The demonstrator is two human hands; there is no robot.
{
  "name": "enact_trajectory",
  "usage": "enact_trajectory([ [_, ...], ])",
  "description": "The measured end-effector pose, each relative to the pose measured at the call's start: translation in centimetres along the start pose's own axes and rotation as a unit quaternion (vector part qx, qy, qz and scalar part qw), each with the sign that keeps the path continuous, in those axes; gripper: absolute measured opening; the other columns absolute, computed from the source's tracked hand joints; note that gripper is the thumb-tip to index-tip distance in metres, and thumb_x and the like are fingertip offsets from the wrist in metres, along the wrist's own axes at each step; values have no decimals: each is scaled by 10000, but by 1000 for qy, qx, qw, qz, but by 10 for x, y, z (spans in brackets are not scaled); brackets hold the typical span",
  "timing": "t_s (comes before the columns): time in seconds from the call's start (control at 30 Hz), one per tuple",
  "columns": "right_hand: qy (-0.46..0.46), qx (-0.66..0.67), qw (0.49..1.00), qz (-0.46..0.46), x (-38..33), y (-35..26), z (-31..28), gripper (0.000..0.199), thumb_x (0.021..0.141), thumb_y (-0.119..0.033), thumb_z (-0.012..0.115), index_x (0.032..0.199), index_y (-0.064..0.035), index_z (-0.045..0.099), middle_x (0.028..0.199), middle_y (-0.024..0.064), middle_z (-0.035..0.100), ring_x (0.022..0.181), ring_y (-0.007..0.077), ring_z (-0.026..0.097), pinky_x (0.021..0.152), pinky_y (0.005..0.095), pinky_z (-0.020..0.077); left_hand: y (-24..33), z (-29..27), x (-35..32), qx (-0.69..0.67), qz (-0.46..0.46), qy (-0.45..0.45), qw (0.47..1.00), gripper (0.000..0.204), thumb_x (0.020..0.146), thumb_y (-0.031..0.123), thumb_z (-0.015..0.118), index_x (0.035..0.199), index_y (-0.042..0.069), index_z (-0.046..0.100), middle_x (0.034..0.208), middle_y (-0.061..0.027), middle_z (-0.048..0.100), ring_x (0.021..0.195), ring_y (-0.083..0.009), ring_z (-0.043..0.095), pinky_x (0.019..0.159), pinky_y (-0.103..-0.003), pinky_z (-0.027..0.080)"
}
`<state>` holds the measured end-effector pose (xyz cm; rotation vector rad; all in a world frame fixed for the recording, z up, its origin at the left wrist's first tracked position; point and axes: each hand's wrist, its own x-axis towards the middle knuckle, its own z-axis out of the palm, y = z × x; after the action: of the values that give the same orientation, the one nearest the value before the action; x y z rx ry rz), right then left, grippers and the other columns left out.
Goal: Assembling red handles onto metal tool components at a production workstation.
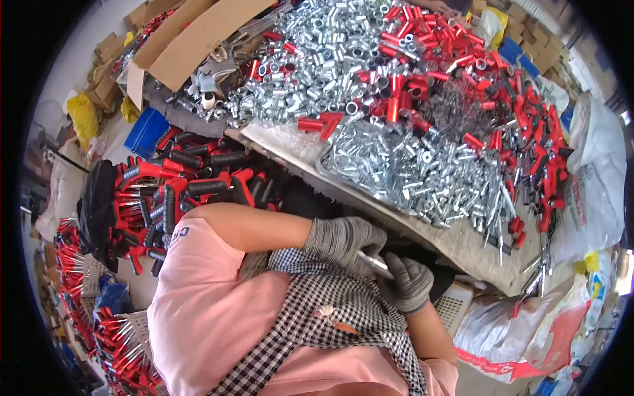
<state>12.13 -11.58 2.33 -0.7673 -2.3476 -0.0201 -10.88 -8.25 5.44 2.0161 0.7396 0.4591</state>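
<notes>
Both my hands wear grey knit gloves and meet in front of my lap, just off the near edge of the worktable (pixel 472 254). My left hand (pixel 343 243) is closed around a short silver metal tube (pixel 376 265), which slants down to the right. At its lower end my right hand (pixel 407 284) grips it with curled fingers. The gloves cover both ends, so the tube's full shape is hidden. Closest on the tabletop are loose silver bolts and pins (pixel 429 181).
Silver sleeves (pixel 317 59) and red tubes (pixel 394 99) are heaped farther back. Red-and-black handled tools (pixel 211 185) crowd my left side; more lie along the table's right edge (pixel 545 158). An open cardboard box (pixel 191 46) stands far left. White sacks (pixel 522 336) sit at right.
</notes>
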Motion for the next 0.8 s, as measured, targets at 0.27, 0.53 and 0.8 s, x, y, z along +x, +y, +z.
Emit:
enact_trajectory([
  [0.27, 42, -7, 999, -10, 26, -3, 2, 433, 568, -236, 739, 955, -103, 599, 726, 65, 597, 536, 248, 576, 455, 354, 454, -10, -7, -3, -13, -2, -25, 1000, 387, 673, 351, 769, 677, 72, 502, 649, -97, 522, 601, -236, 518, 541, -343, 413],
  [0.53, -248, 226, 932, 139, 25, 5, 9, 552, 765, -165, 631, 1273, -13, 477, 1032, 230, 619, 922, 387, 617, 789, 423, 507, -13, -26, -18, 98, 27, 49, 994, 412, 663, 376, 781, 855, 69, 585, 735, -89, 610, 643, -251, 591, 588, -356, 481],
  [0.8, -65, 389, 870, 295, 1, 4, 19, 435, 887, -233, 564, 1259, -21, 491, 1000, 175, 654, 908, 267, 663, 785, 319, 502, -95, -144, -25, 565, -171, 296, 751, 692, 754, 449, 685, 1302, 90, 461, 1016, -151, 654, 1015, -258, 609, 852, -404, 485],
])
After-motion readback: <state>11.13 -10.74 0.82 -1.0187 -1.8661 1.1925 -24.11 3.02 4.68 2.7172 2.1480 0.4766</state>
